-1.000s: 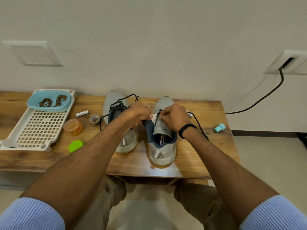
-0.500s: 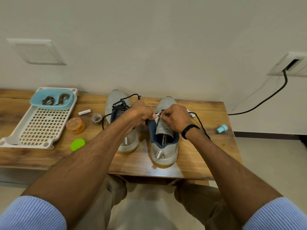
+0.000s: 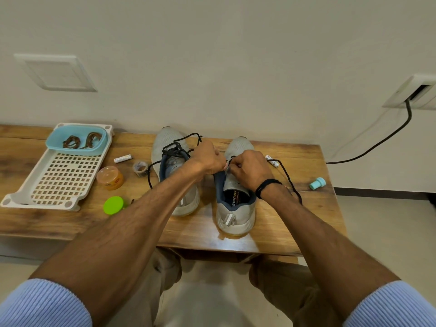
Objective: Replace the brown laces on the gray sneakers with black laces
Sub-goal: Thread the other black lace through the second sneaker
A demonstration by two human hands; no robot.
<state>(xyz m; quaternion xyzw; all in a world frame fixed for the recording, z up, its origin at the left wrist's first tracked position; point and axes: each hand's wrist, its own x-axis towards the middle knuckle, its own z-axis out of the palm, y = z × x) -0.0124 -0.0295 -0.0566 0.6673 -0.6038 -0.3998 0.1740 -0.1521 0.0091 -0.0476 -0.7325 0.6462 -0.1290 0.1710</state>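
Two gray sneakers stand side by side on the wooden table [image 3: 271, 234], toes to the wall. The left sneaker [image 3: 172, 147] carries a black lace [image 3: 175, 149] threaded loosely through its eyelets. Over the right sneaker [image 3: 236, 215] my left hand [image 3: 208, 159] and my right hand [image 3: 251, 169] meet with curled fingers, pinching a second black lace [image 3: 289, 178] at the eyelets; its free end trails right across the table. The brown laces [image 3: 80, 140] lie coiled in a blue tub [image 3: 54, 143] at the far left.
A white perforated tray [image 3: 59, 182] holds the blue tub. Beside it lie a small white tube [image 3: 122, 158], a tape roll [image 3: 140, 168], an orange jar [image 3: 110, 177] and a green lid [image 3: 114, 205]. A teal cap [image 3: 317, 183] sits at the right edge. A black cable [image 3: 377, 143] runs to a wall socket.
Both hands stay pinched together over the right sneaker with only small finger movement. The camera view has tilted slightly upward.
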